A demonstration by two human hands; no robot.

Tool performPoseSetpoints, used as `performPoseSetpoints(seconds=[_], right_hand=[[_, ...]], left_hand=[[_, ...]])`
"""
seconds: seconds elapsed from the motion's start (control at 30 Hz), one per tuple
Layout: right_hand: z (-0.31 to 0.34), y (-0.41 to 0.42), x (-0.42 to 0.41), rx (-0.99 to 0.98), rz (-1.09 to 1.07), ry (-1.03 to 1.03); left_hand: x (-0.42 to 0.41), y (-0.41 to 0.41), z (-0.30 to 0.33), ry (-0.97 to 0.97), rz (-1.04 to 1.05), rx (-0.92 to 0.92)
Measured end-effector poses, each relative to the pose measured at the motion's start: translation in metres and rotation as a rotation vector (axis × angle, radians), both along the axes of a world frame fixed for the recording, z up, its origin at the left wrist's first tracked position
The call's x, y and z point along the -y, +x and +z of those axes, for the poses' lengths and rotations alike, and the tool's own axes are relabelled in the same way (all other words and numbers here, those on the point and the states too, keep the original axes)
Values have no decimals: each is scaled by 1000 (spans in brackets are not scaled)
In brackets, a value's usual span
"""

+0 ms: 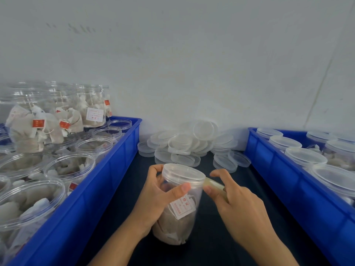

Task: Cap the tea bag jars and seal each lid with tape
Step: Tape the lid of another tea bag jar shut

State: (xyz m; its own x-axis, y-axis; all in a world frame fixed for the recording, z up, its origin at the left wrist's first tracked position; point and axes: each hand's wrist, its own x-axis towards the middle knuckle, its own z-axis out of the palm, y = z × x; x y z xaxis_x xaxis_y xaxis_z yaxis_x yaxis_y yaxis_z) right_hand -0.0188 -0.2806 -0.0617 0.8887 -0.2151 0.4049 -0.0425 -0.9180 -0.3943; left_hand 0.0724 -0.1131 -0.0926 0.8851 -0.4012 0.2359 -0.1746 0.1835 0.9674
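A clear plastic jar (178, 214) full of tea bags stands tilted on the dark table between the two bins, with a clear lid (183, 172) on top. My left hand (155, 200) grips the jar just under the lid, thumb across the front. My right hand (236, 204) pinches a small yellowish roll of tape (214, 184) held against the lid's right edge. A white label with red print shows on the jar's front.
A blue bin (107, 169) on the left holds several uncapped jars of tea bags, some stacked. A blue bin (288, 181) on the right holds several capped jars. A pile of loose clear lids (192, 146) lies at the back against the wall.
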Motion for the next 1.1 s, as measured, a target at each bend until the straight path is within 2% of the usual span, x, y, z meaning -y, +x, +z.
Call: performPoseSetpoints(seconds=[0.17,0.27,0.33,0.47,0.57,0.67,0.8,0.9,1.03,1.1], right_hand=[[1,-1,-2,29,48,-55],[0,0,-4,27,37,-63],[-3,-1,-7,56,4,-63],[-10,0,-18,93,-10,-34],[-12,1,-23,95,-16,-3],[-11,-3,-25,94,-20,-14],[-8,-6,-28,70,18,-104],[-7,-6,-28,35,100,18],[-2,-4,-22,-159,124,479],[2,-5,-18,-177,101,450]], left_hand=[[-1,1,-1,-8,-67,3],[1,0,0,42,-19,65],[4,-4,1,90,73,148],[18,-22,3,270,390,319],[24,-31,1,310,473,373],[23,-28,1,347,447,357],[19,-21,3,286,465,210],[14,-13,2,220,437,166],[9,-7,0,150,442,114],[7,-5,0,149,426,108]])
